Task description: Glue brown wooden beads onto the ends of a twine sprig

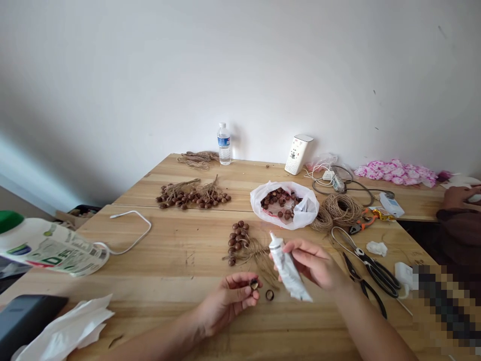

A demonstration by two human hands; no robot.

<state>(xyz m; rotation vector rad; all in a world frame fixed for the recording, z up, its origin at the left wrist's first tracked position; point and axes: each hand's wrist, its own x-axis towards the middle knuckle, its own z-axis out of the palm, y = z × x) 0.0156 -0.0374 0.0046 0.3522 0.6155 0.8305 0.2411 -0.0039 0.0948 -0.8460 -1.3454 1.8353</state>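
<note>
My right hand [313, 263] is closed round a white squeeze tube [287, 268], its nozzle pointing up and left. My left hand [231, 298] pinches a small brown nut shell [254, 284] between thumb and fingers, low over the wooden table [169, 250]. Another small dark shell piece [269, 295] lies on the table between my hands. Just beyond them lies a cluster of brown nuts tied on jute twine [240, 243].
A white plastic bag of nuts [284, 203], a coil of jute twine [340, 210], black scissors [370, 271], pliers [363, 223], more strung nuts [193, 196], a water bottle [224, 144], a white cable [130, 230] and white tissue [67, 328] lie around. Another person's arm [456, 220] rests at right.
</note>
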